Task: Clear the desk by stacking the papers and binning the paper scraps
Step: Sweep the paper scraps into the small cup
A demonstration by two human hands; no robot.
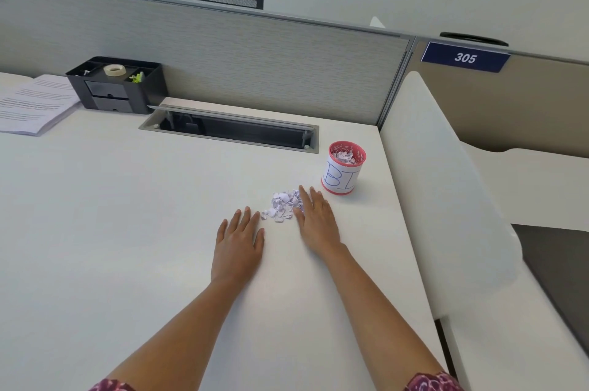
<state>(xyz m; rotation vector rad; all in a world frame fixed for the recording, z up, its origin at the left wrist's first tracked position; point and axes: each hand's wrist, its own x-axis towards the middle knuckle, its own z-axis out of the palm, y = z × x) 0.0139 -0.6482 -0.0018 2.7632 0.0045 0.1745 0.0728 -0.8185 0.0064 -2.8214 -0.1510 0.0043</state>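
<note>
A small heap of white paper scraps [282, 206] lies on the white desk [127, 215], just left of a red cup [343, 168] wrapped in paper marked "BI", which holds more scraps. My right hand [317, 221] lies flat on the desk with straight fingers, its inner edge touching the heap's right side. My left hand [239, 242] is flat too, fingers spread, a little left of and below the heap, not touching it. A stack of printed papers [35, 103] rests at the far left of the desk.
A black desk organiser [118, 84] with a tape roll stands at the back left. An open cable slot [232, 129] runs along the back of the desk. A grey partition [255, 52] closes the back; a white side panel [446, 183] borders the right edge.
</note>
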